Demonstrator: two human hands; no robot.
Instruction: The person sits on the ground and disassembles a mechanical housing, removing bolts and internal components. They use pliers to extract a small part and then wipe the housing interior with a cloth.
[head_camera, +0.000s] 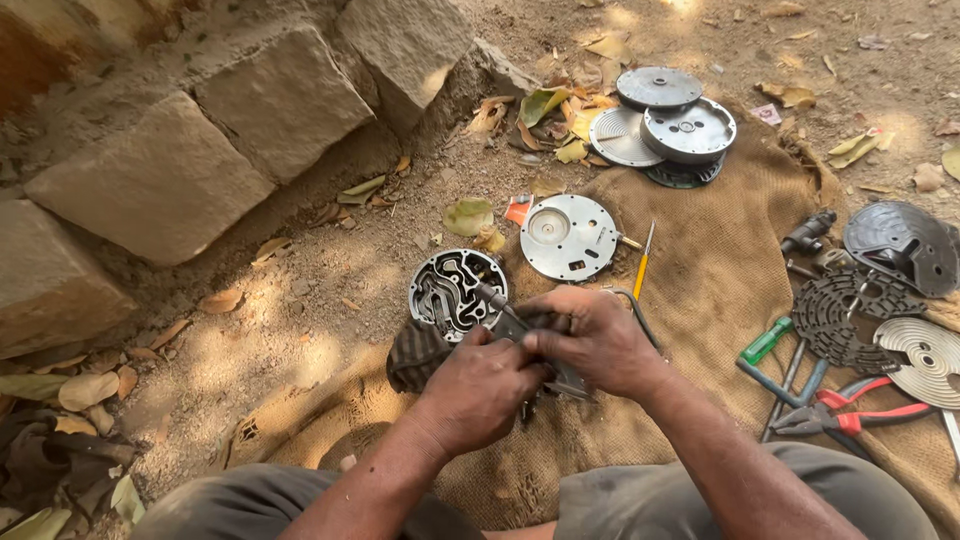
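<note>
My knees in grey trousers (300, 505) sit closest, at the lower edge, on either side of the burlap sacking (700, 280) spread over the dirt. Going from the left: stone blocks (160, 180) line the ground, with dry leaves scattered along them. Next comes a round metal valve plate (455, 290) with winding channels, lying at the sacking's edge on a dark rag (415, 355). My left hand (478, 390) is just below it, fingers clenched around a small dark metal part (530, 325) that I cannot make out clearly. My right hand (592, 340) meets it, fingers closed on the same part from above. Beyond my hands lies a flat silver disc (568, 236), a yellow-handled screwdriver (642, 265) just beside it, and farther up a stack of round plates (672, 125). To the right rest a green-handled tool (766, 342), red-handled pliers (860, 415), a perforated dark plate (845, 320) and a black domed cover (900, 245).
</note>
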